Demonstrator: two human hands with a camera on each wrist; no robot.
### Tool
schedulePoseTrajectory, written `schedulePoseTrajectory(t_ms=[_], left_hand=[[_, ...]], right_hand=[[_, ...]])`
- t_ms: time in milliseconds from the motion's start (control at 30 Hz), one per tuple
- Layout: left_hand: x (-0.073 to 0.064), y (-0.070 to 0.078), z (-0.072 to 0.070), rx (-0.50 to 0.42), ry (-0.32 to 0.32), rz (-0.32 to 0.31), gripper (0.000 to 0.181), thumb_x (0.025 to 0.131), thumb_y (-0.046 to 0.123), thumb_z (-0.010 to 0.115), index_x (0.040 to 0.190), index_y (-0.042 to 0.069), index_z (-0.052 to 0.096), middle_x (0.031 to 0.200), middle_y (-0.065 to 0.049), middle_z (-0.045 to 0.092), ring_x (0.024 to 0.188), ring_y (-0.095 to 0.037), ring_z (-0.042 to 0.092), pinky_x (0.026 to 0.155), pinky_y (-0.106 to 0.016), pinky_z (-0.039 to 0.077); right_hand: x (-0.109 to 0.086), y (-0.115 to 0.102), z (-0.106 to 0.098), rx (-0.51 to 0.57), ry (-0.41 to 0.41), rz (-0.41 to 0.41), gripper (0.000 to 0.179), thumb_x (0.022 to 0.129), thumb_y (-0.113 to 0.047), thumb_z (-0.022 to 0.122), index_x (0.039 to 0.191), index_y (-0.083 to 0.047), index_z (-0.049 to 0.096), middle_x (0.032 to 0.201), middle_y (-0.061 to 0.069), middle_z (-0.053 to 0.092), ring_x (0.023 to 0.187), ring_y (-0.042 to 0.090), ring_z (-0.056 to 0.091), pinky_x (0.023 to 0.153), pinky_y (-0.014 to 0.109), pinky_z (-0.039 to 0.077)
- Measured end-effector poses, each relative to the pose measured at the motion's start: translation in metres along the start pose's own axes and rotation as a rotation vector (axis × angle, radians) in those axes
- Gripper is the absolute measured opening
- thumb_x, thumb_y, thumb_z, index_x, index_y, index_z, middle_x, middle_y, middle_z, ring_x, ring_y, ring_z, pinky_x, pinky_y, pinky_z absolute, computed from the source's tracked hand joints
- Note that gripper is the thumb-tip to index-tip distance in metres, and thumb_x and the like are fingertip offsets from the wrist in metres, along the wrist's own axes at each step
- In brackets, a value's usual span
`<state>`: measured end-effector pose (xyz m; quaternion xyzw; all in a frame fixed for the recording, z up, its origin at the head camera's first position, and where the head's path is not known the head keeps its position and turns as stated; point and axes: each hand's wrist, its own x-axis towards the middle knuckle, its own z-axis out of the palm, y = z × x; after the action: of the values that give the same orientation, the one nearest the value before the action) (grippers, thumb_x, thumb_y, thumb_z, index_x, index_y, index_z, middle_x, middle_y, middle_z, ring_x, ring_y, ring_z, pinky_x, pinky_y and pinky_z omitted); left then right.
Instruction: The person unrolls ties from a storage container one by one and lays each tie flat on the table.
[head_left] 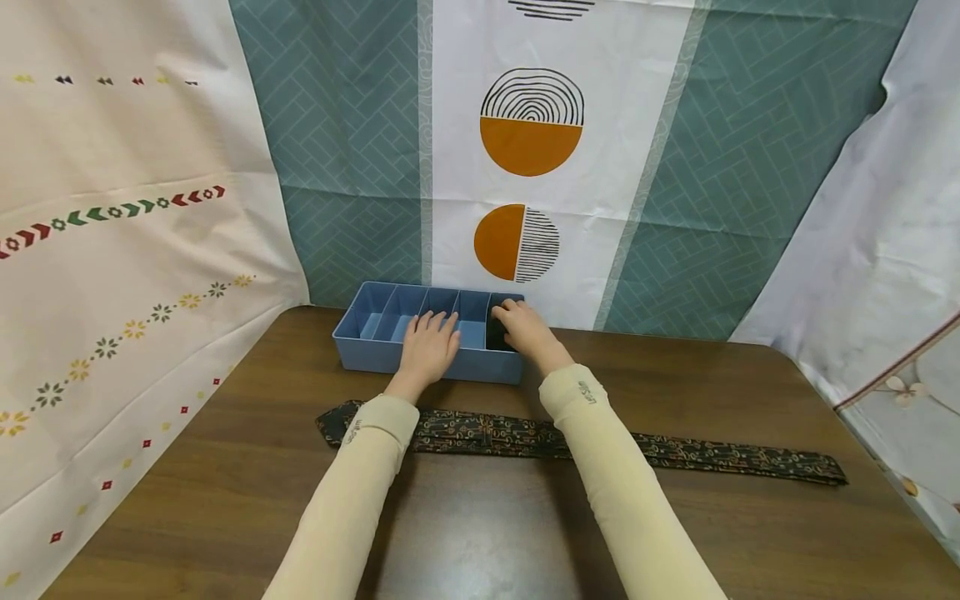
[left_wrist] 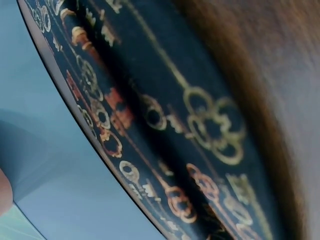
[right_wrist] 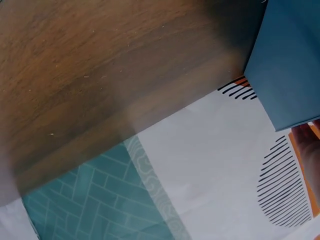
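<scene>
A blue organizer box, divided into several compartments, stands at the back of the table. My left hand lies over its front rim near the middle, fingers spread and fairly straight. At the rightmost compartment, the fingers of my right hand bend down over a dark thing, whose kind cannot be made out. Whether they pinch it is hidden. In front of the box a dark necktie with a key pattern stretches across the table, partly under both forearms. The left wrist view shows the necktie close up.
The brown wooden table carries the box and the necktie. Patterned cloths hang behind it and at the left and right, close to the table's edges.
</scene>
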<state>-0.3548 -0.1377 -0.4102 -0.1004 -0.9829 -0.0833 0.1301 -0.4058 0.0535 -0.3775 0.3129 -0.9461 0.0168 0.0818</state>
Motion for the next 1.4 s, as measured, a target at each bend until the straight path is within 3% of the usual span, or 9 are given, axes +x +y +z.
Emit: schedulePoseTrajectory(t_ms=[200, 367, 633, 867, 1067, 1233, 1400], left_hand=[[-0.001, 0.002, 0.001, 0.016, -0.001, 0.000, 0.048, 0.103, 0.034, 0.030, 0.146, 0.015, 0.037, 0.146, -0.012, 0.041, 0.138, -0.034, 0.032, 0.116, -0.052, 0.020], [0.000, 0.005, 0.002, 0.012, -0.003, 0.017, 0.048, 0.103, 0.034, 0.032, 0.147, 0.015, 0.036, 0.146, -0.012, 0.041, 0.138, -0.034, 0.032, 0.116, -0.051, 0.019], [-0.002, 0.002, 0.001, 0.004, 0.018, -0.007, 0.047, 0.103, 0.034, 0.032, 0.146, 0.016, 0.037, 0.146, -0.012, 0.042, 0.138, -0.033, 0.032, 0.116, -0.051, 0.019], [-0.004, -0.002, 0.002, 0.003, 0.008, -0.014, 0.047, 0.103, 0.033, 0.033, 0.147, 0.016, 0.036, 0.146, -0.012, 0.041, 0.138, -0.034, 0.031, 0.116, -0.052, 0.019], [-0.002, -0.002, 0.001, 0.005, -0.009, -0.015, 0.049, 0.103, 0.035, 0.028, 0.148, 0.017, 0.034, 0.147, -0.011, 0.040, 0.139, -0.033, 0.030, 0.117, -0.051, 0.016], [0.000, -0.002, 0.002, 0.001, -0.001, -0.014, 0.048, 0.103, 0.034, 0.031, 0.148, 0.017, 0.034, 0.147, -0.011, 0.040, 0.138, -0.033, 0.031, 0.117, -0.051, 0.018], [0.000, -0.002, 0.000, 0.011, -0.009, -0.020, 0.048, 0.103, 0.034, 0.030, 0.148, 0.017, 0.034, 0.146, -0.011, 0.041, 0.138, -0.033, 0.032, 0.116, -0.051, 0.019]], right_hand=[[0.000, 0.000, 0.001, 0.062, -0.108, 0.051, 0.044, 0.086, -0.008, 0.068, 0.124, -0.009, 0.045, 0.148, 0.024, 0.031, 0.134, 0.039, 0.034, 0.110, 0.047, 0.033], [-0.002, 0.002, 0.000, 0.063, -0.114, 0.075, 0.046, 0.085, -0.009, 0.070, 0.121, -0.008, 0.042, 0.134, 0.021, 0.045, 0.128, 0.038, 0.037, 0.109, 0.047, 0.032], [-0.001, -0.002, 0.001, 0.031, -0.011, 0.042, 0.034, 0.084, -0.005, 0.069, 0.113, -0.009, 0.050, 0.117, 0.019, 0.054, 0.111, 0.036, 0.049, 0.098, 0.047, 0.040], [0.000, -0.004, 0.005, -0.007, 0.044, 0.000, 0.030, 0.083, -0.006, 0.071, 0.109, -0.009, 0.054, 0.117, 0.016, 0.058, 0.108, 0.035, 0.052, 0.097, 0.044, 0.044], [-0.002, -0.002, 0.008, 0.089, 0.110, 0.005, 0.026, 0.083, -0.001, 0.069, 0.105, -0.008, 0.059, 0.119, 0.015, 0.058, 0.112, 0.035, 0.049, 0.099, 0.043, 0.043], [-0.004, 0.000, 0.009, 0.190, 0.182, 0.023, 0.025, 0.082, 0.003, 0.067, 0.105, -0.007, 0.061, 0.119, 0.015, 0.058, 0.114, 0.036, 0.048, 0.100, 0.045, 0.043], [-0.004, 0.001, 0.011, 0.205, 0.213, 0.029, 0.028, 0.082, 0.005, 0.067, 0.107, -0.007, 0.062, 0.122, 0.015, 0.058, 0.116, 0.036, 0.047, 0.102, 0.046, 0.042]])
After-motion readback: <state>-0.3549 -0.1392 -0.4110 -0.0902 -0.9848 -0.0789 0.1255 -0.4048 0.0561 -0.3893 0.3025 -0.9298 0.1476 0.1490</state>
